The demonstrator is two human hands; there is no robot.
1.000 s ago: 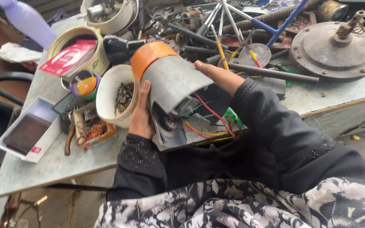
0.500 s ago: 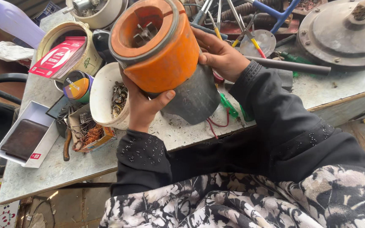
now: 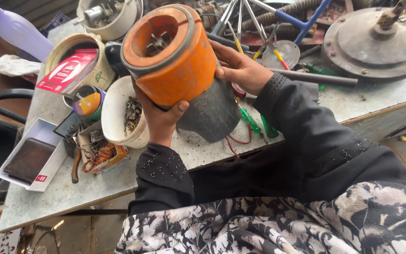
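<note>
Head view: motor (image 3: pixel 184 70) now upended, orange end toward camera, grey end near table (image 3: pixel 48 197); was lying sideways. Left hand (image 3: pixel 160 115) grasps underside, right hand (image 3: pixel 238 70) grasps far side. Windings open to inspection.

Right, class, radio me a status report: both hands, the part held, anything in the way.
Left hand and right hand both grip the orange-and-grey cylindrical motor housing. Open end tilted up toward the camera. White plastic tub of metal scraps close beside the left hand.
</note>
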